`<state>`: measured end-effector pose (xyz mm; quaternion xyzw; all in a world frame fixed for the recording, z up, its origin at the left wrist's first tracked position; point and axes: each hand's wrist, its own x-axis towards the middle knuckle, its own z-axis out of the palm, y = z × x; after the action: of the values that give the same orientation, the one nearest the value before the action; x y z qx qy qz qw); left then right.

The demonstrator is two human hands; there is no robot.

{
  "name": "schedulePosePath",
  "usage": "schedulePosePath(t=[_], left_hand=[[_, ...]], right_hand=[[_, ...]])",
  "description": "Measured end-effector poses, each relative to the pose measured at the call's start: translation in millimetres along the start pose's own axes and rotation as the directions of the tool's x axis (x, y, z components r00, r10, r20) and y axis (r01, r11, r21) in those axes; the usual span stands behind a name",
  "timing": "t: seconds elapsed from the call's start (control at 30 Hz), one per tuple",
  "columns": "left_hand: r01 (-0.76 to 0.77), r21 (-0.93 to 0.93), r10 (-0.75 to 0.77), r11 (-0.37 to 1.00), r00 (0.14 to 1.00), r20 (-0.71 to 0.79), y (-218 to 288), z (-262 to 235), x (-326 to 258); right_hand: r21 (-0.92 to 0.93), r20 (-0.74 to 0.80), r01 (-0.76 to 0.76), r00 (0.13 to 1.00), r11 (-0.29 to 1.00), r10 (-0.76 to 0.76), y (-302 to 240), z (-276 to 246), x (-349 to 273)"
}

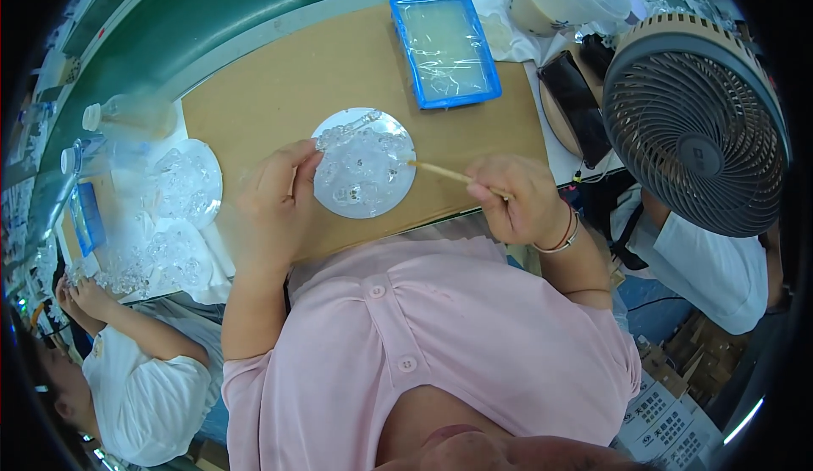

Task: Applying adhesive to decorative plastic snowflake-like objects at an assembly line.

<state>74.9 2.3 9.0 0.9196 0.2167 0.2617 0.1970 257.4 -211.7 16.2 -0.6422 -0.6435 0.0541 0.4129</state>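
Note:
A round white plate [343, 209] lies on the brown board before me, heaped with clear, glassy-looking pieces [364, 162]. At the plate's left rim my left hand [284, 191] is closed, thumb and forefinger pinched at the end of a long clear piece [351, 128]. The fingertips partly hide that end. My right hand [518, 196] grips a thin wooden stick [445, 172] between thumb and fingers. The stick's far tip reaches the plate's right edge, beside the heap. Beyond the plate sits a blue-rimmed tray [411, 60] covered in clear film.
A grey fan [699, 145] stands at the right, near a dark case [576, 107] and a large plastic tub [567, 1]. Left are a clear bottle [131, 118] and another plate of clear pieces [186, 183]. A co-worker's hands [85, 301] handle clear pieces at lower left.

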Motion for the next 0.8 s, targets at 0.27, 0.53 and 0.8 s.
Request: schedulePosePath(t=[0.27, 0.53, 0.8], left_hand=[[0.071, -0.036, -0.073, 0.997, 0.997, -0.031, -3.2, 5.1, -7.5], [0.04, -0.002, -0.04, 0.999, 0.997, -0.068, -1.5, 3.5, -11.2], [0.065, -0.003, -0.065, 0.998, 0.994, -0.084, -0.8, 3.2, -19.5]], right_hand=[[-0.029, -0.132, 0.053, 0.99, 0.998, -0.057, 0.6, 12.3, -16.2], [-0.014, -0.214, 0.009, 0.977, 1.0, -0.011, -9.0, 20.8, -22.8], [0.022, -0.205, 0.067, 0.977, 0.997, -0.061, -18.5, 38.9, -24.1]])
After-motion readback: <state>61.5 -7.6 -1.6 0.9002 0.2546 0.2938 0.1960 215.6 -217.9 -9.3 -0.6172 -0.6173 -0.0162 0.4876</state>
